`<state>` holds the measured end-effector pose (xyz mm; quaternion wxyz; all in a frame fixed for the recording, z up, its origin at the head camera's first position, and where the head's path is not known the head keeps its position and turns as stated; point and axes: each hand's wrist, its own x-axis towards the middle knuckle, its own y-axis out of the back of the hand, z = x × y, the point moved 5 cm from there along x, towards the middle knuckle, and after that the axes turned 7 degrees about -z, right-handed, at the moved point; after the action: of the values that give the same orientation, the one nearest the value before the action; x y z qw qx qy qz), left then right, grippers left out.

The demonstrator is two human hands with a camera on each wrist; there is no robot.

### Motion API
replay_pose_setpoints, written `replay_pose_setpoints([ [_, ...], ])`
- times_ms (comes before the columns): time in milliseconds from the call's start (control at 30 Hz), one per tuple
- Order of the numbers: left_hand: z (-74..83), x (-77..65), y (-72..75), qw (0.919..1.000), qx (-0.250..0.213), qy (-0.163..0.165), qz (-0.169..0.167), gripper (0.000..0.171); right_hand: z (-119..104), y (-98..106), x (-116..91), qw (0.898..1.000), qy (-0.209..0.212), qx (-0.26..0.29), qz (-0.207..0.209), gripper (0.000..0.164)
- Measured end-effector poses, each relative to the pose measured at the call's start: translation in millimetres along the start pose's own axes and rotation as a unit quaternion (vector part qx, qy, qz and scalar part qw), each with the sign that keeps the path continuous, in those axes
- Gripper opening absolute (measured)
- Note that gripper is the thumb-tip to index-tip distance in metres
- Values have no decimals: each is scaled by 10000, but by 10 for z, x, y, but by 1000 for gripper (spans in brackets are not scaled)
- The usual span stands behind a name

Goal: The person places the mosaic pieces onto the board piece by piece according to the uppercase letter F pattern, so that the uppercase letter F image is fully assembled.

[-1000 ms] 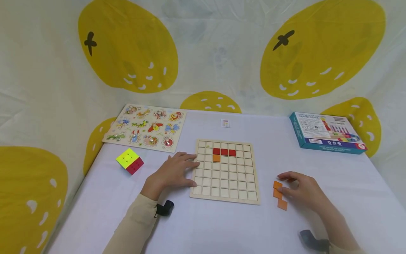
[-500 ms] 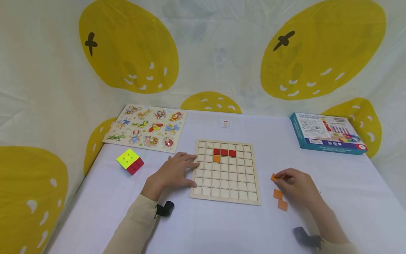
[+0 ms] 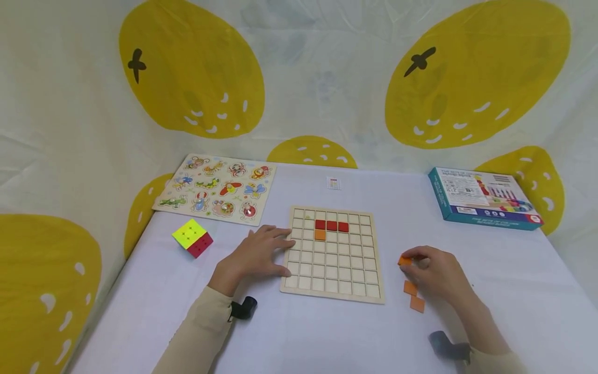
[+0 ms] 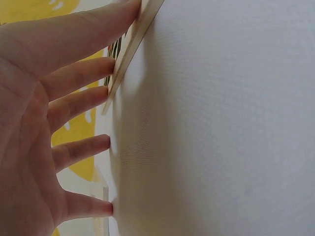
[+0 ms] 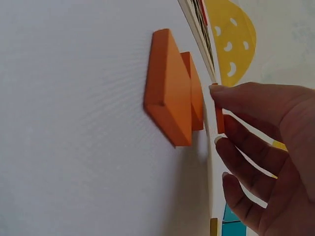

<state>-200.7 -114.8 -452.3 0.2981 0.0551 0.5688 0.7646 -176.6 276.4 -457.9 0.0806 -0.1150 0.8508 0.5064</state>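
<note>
A wooden grid board [image 3: 331,272] lies mid-table, with three red tiles [image 3: 331,226] in a row and one orange tile [image 3: 320,235] below the leftmost. My left hand [image 3: 261,253] rests at the board's left edge, fingers spread; in the left wrist view its thumb and two fingers touch the rim [image 4: 129,58]. To the right of the board, my right hand [image 3: 436,270] pinches a square orange tile [image 5: 219,115] between thumb and fingers. Two more orange tiles lie just below that hand, the upper one [image 3: 410,288] meeting the lower one [image 3: 417,304] near a corner.
At the back left lies an insect puzzle board [image 3: 219,189], with a yellow and red puzzle cube [image 3: 192,238] in front of it. A small printed card [image 3: 334,183] lies behind the grid. A teal toy box [image 3: 486,198] occupies the back right.
My right hand has taken the farthest of the three loose orange tiles and shifted slightly away from the other two, toward the back left. The left hand keeps its place.
</note>
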Motion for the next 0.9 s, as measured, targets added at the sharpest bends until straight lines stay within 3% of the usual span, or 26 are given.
replay_pose_setpoints([
  [133, 14, -8, 0, 10000, -12, 27, -38, 72, -34, 66, -7, 9996, 96, 115, 225, 34],
  [433, 25, -18, 15, 10000, -47, 83, -20, 72, -198, 247, -14, 9863, 992, 539, 1199, 27],
  [900, 17, -16, 10, 9999, -100, 26, 14, 71, -471, 111, 144, 9838, 1204, 1029, 840, 30],
])
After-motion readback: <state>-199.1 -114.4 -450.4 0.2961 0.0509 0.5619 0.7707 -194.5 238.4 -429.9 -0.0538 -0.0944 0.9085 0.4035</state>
